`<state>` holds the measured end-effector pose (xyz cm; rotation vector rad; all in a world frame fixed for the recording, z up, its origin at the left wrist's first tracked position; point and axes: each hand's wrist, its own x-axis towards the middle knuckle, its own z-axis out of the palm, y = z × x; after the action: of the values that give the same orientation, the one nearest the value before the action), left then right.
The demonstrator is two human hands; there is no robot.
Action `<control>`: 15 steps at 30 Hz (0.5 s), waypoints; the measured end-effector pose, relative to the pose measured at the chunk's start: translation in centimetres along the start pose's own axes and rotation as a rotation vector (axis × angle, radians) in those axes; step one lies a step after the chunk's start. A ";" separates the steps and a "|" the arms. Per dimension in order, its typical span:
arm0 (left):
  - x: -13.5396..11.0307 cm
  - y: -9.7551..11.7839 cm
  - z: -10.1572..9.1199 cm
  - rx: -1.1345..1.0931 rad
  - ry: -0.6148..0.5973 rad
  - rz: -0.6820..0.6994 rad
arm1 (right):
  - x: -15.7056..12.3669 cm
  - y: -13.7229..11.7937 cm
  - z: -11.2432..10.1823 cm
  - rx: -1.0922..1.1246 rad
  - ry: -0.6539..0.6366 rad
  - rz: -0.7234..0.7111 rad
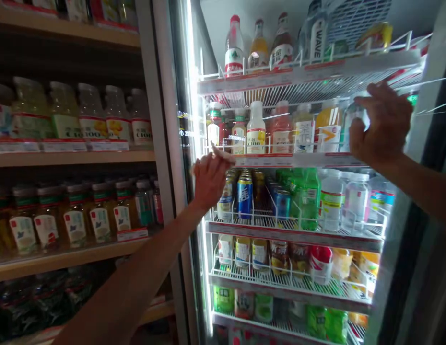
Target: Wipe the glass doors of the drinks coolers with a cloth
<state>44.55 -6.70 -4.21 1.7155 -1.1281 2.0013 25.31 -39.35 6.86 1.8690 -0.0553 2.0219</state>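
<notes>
My left hand (210, 179) is at the left end of the second fridge shelf (262, 160), its fingers curled. A pale, thin strip (223, 154) shows at its fingertips; whether it is held, or is part of the hand, I cannot make out. Behind it stand small bottles with green caps (215, 127). On the right, my right hand (383, 127) is raised with thumb and fingers apart, nothing visible in it. It is nearest to a clear bottle (348, 124) at the shelf's right end, partly hidden by the hand. A blue can (244, 194) stands on the shelf below.
The lit fridge has wire-fronted shelves full of drinks, with green bottles (310, 196) in the middle. Tall bottles (234, 48) line the top shelf. A bright light strip (194, 96) runs down its left edge. Left of it, wooden shelves (75, 158) carry rows of bottles.
</notes>
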 end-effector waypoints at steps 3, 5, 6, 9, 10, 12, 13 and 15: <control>-4.3 4.0 -0.6 -0.082 -0.129 0.518 | -0.9 -0.3 -0.2 -0.022 0.001 0.034; -6.1 4.9 -1.0 -0.150 -0.204 0.745 | -1.7 -0.4 -0.4 -0.038 -0.002 0.045; -6.2 4.5 -1.1 -0.165 -0.228 0.760 | -2.0 -0.5 -0.6 -0.045 -0.009 0.043; -4.5 1.2 -1.1 -0.107 -0.167 0.387 | -2.6 -0.5 -0.9 -0.060 -0.044 0.038; -3.7 0.2 -1.0 -0.067 -0.099 0.199 | -2.6 -0.6 -0.9 -0.064 -0.055 0.042; -3.0 -0.5 -0.8 0.001 0.005 -0.056 | -2.5 -0.6 -1.0 -0.065 -0.059 0.052; -3.3 -0.1 -0.8 0.015 0.010 -0.065 | -2.5 -0.6 -0.9 -0.063 -0.056 0.054; -5.0 1.8 -1.0 -0.018 -0.073 0.193 | -2.7 -0.4 -0.8 -0.055 -0.036 0.047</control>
<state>43.95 -5.77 -9.56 1.7432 -1.3798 2.0448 24.75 -39.39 4.09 1.8872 -0.1643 1.9974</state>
